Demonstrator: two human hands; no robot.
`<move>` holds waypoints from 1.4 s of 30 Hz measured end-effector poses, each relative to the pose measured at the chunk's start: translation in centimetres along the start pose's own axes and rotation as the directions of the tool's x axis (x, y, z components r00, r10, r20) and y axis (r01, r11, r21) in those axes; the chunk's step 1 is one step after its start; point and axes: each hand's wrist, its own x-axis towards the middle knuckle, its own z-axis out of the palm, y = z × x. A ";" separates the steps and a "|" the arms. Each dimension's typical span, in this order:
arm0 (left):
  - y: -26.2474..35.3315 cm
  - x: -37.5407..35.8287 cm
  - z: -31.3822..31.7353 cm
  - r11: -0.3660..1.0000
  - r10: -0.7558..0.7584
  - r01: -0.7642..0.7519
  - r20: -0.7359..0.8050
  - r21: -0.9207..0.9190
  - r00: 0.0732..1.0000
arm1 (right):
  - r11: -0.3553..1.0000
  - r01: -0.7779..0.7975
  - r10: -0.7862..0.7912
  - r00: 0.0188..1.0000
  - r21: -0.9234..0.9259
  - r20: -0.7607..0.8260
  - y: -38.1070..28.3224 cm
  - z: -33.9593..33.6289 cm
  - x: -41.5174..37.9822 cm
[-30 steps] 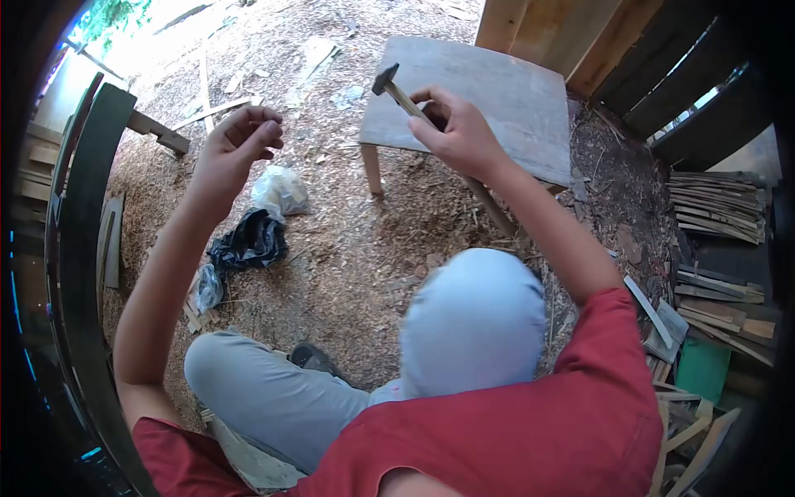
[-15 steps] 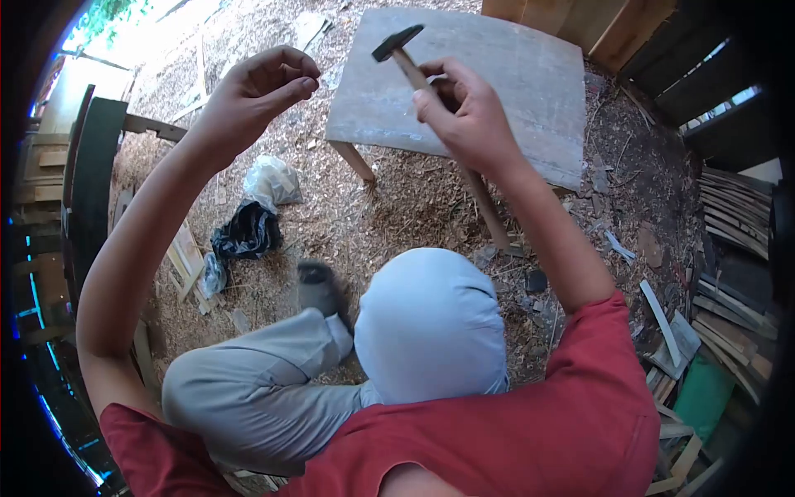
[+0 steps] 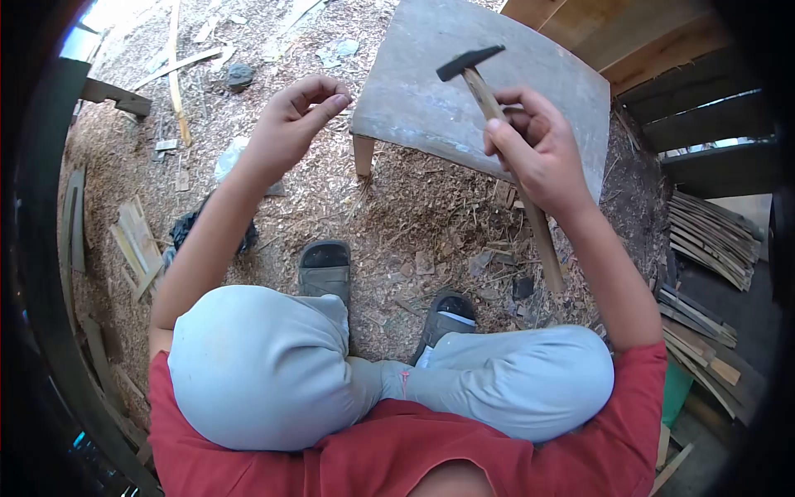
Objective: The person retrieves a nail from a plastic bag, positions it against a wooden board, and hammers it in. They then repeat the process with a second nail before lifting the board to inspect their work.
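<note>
Right grip (image 3: 542, 149) closed round handle of hammer (image 3: 487, 99), my thumb along wood, hammer's head uppermost, seen against desk (image 3: 431, 91). Left grip (image 3: 306, 124) apart from it, fingers curled, thumb tip near forefinger (can't tell if anything tiny is pinched). My 2 sandals (image 3: 324, 267) on chip-strewn ground (image 3: 331, 199); wood strips (image 3: 712, 236) stacked off right.

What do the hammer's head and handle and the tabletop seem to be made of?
Head: likely steel, dark and dull, thin and crisp-edged. Handle: wood, apparently bare, light brown with darker marks. Tabletop: probably a wooden board, matte grey with pale scuffs; painted or just weathered, I can't tell.
</note>
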 end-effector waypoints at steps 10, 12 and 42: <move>-2.6 2.4 -0.8 0.987 -0.053 0.059 0.040 -0.146 0.998 | 1.000 -0.005 0.005 1.000 0.022 -0.013 0.4 4.6 3.6; -2.3 2.3 -0.7 0.959 -0.121 0.134 0.069 -0.248 0.990 | 0.999 0.012 -0.012 1.000 0.034 0.001 0.7 5.6 4.7; -4.7 2.7 -1.2 0.982 0.128 -0.115 0.077 -0.152 0.989 | 0.993 -0.076 0.080 0.996 0.092 -0.037 2.6 7.7 8.4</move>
